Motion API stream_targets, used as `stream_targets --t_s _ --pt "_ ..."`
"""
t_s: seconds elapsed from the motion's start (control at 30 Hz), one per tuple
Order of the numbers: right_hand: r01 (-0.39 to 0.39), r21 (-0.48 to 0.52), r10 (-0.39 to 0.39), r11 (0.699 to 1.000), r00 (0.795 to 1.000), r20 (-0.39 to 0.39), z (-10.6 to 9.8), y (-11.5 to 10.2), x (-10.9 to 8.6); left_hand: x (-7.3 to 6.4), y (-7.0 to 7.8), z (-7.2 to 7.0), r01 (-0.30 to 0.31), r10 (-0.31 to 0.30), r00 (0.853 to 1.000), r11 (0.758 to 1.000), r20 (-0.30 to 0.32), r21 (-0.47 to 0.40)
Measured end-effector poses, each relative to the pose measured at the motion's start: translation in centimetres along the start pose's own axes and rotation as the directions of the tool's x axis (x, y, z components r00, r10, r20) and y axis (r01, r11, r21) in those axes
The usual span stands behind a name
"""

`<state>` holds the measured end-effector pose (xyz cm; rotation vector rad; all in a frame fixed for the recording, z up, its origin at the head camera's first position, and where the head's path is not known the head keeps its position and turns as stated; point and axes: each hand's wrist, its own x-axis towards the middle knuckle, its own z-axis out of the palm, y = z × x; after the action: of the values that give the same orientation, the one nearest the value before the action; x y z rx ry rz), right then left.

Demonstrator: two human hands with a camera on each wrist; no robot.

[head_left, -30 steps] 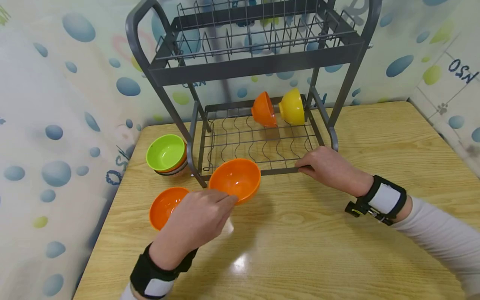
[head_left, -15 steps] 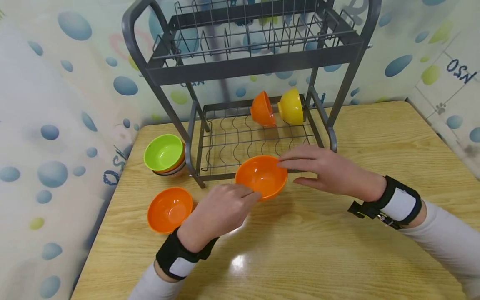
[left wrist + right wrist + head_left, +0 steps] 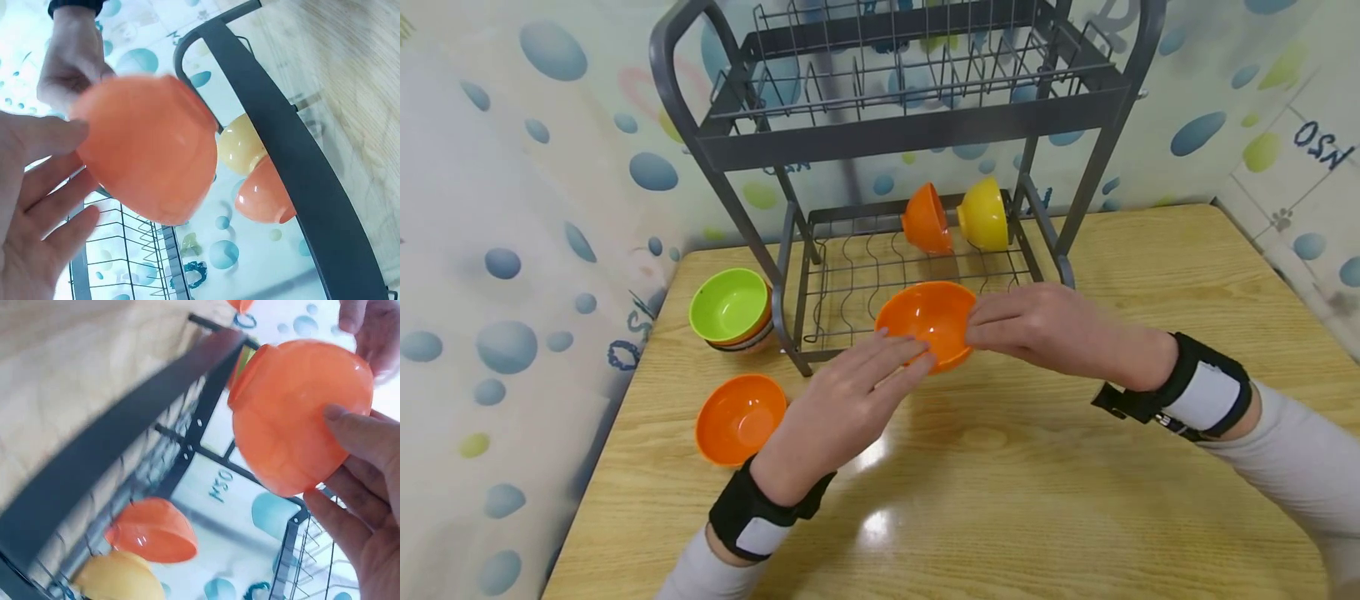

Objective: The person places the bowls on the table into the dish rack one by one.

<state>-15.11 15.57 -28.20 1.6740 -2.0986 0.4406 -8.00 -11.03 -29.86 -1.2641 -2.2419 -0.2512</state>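
Observation:
An orange bowl [image 3: 925,317] hangs tilted at the front edge of the rack's lower tier. My right hand [image 3: 1037,329] pinches its right rim, thumb on the outside [image 3: 294,419]. At the bowl's near left side, my left hand [image 3: 850,404] has its fingers extended. In the left wrist view the left thumb and fingers [image 3: 53,206] lie spread by the bowl [image 3: 147,150]; whether they touch it I cannot tell. On the lower tier, another orange bowl [image 3: 927,219] and a yellow bowl [image 3: 985,215] stand on their sides at the back right.
A dark two-tier dish rack [image 3: 917,133] stands against the patterned wall. Left of it is a stack of bowls with a green bowl [image 3: 730,304] on top. Nearer on the wooden table [image 3: 1037,500] sits a separate orange bowl [image 3: 741,419].
The orange bowl has moved right, then slightly up toward the rack. My right hand has left the rack's front bar and taken the rim, while my left fingers have straightened from their pinch.

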Motion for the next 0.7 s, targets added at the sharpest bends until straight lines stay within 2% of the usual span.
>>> stream_targets --t_s 0.1,0.2,0.3,0.43,0.5,0.57,0.7 --pt "-0.058 -0.004 0.058 0.998 0.998 -0.01 -0.7 1.0 0.9 0.3 -0.1 -0.1 -0.011 0.01 0.999 1.0 -0.052 -0.011" --pt "-0.14 0.025 0.14 0.99 0.99 -0.031 -1.2 2.0 2.0 0.4 -0.2 0.2 0.005 -0.006 0.999 1.0 -0.05 -0.021" --pt "-0.225 0.079 0.228 0.971 0.973 -0.038 -1.3 2.9 3.2 0.3 -0.4 1.0 0.08 -0.08 0.997 0.997 0.003 -0.01" --pt "-0.322 0.134 0.328 0.937 0.944 -0.029 -0.8 4.1 5.1 -0.2 -1.2 2.6 0.204 -0.206 0.975 0.978 0.086 0.033" --pt "-0.377 0.173 0.384 0.91 0.923 -0.012 -0.2 4.7 5.9 -0.5 -1.7 3.3 0.254 -0.26 0.959 0.965 0.117 0.062" --pt "-0.437 0.228 0.446 0.87 0.895 0.011 0.4 5.4 6.6 -0.7 -2.0 3.9 0.297 -0.306 0.942 0.952 0.14 0.079" --pt "-0.55 0.364 0.565 0.752 0.822 0.076 1.4 6.4 7.6 -1.2 -2.4 4.7 0.354 -0.371 0.909 0.928 0.191 0.117"
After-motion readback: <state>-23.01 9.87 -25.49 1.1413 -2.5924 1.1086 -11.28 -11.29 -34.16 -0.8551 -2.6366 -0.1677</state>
